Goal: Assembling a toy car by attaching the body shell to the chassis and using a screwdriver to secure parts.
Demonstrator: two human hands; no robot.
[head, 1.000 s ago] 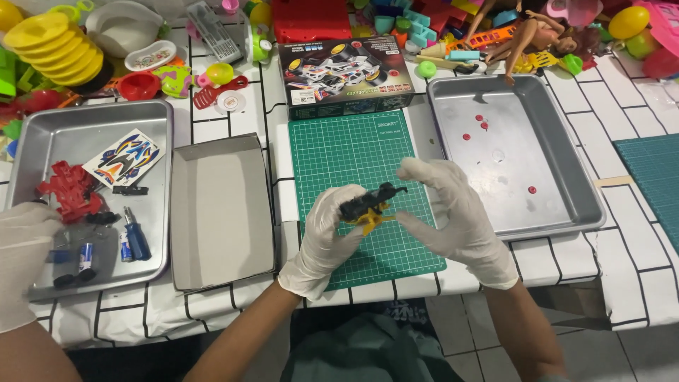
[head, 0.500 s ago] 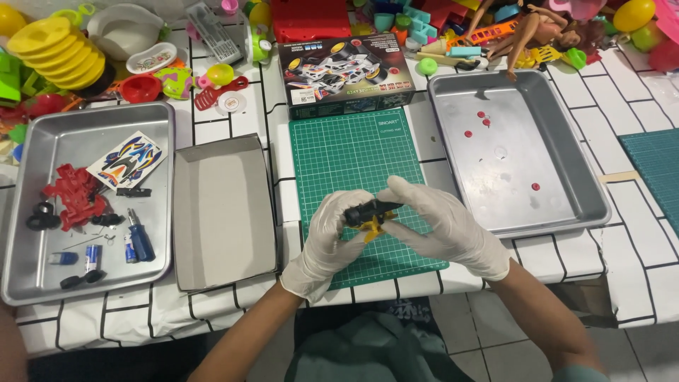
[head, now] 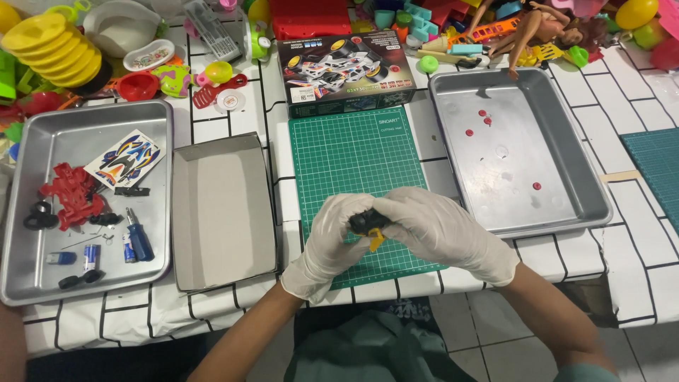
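Your left hand [head: 329, 244] and right hand [head: 438, 230] have closed in since a second ago; fingers of both now clamp the black part [head: 368, 223], yellow piece [head: 375, 242] just below your fingertips, above the mat [head: 339, 155]. Looks like pressing pieces together.

Two metal trays [head: 85, 120] [head: 559, 141], one green cutting mat [head: 346, 155], two gloved hands [head: 332, 237] [head: 442, 230].

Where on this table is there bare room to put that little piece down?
Free: the upper green cutting mat below the printed kit box, the open grey cardboard tray, and most of the right metal tray. Crowded: the left metal tray and the toy-strewn back edge.
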